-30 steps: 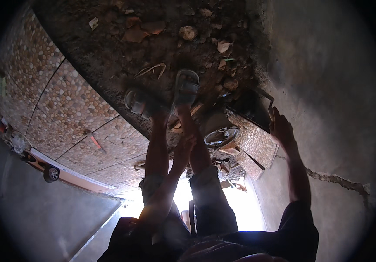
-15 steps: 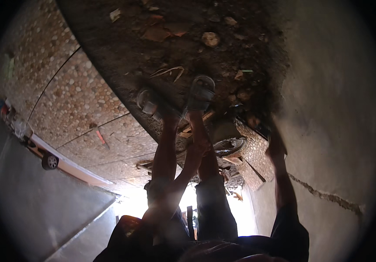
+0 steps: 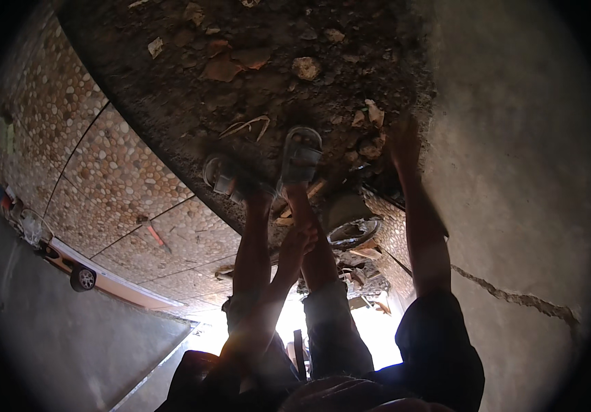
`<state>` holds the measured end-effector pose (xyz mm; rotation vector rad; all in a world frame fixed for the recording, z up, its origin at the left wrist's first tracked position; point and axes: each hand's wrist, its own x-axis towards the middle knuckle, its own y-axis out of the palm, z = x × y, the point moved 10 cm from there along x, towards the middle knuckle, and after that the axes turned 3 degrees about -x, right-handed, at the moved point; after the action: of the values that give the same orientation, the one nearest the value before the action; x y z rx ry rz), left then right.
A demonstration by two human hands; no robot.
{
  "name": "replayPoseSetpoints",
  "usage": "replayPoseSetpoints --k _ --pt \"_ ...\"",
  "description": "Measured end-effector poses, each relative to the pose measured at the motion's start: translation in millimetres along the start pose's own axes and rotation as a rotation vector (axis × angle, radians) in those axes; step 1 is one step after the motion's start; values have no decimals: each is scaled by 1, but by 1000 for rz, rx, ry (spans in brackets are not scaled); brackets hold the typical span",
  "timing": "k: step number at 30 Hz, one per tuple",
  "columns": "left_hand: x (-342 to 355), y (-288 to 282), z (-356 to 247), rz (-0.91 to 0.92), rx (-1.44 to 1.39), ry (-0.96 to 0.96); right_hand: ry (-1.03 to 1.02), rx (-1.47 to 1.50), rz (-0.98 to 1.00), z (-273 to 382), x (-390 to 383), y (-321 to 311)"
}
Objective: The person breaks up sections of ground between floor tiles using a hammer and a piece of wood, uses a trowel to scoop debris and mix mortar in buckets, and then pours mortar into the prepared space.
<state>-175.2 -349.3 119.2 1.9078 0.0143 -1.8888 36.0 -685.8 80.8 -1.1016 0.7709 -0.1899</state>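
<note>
Pebbled tiles (image 3: 124, 165) lay to your left, a red object (image 3: 155, 235) on them, with dark soil (image 3: 172, 110) beyond their edge. Your left hand (image 3: 306, 239) rested against your right leg (image 3: 323, 264); how far its fingers spread, you could not tell. Next came a round container (image 3: 349, 213), then a brown chunk (image 3: 371, 145) just left of your right hand (image 3: 404, 141). You reached that one into the soil beside the grey wall (image 3: 508, 172); shadow hid its fingers and anything held. You seemed to be working the soil's edge, where the next move called for clearance from the wall.
</note>
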Motion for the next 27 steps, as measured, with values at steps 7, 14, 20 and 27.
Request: replayPoseSetpoints --k 7,14,20,27 --pt "-4 13 -8 26 -2 -21 -206 -985 321 -29 64 142" --pt "-6 17 -22 51 -21 -3 -434 -426 -185 39 82 54" --pt "-4 21 -29 58 -22 12 -152 -826 288 21 140 97" --pt "-7 29 -33 54 -82 21 -546 -459 -386 90 117 62"
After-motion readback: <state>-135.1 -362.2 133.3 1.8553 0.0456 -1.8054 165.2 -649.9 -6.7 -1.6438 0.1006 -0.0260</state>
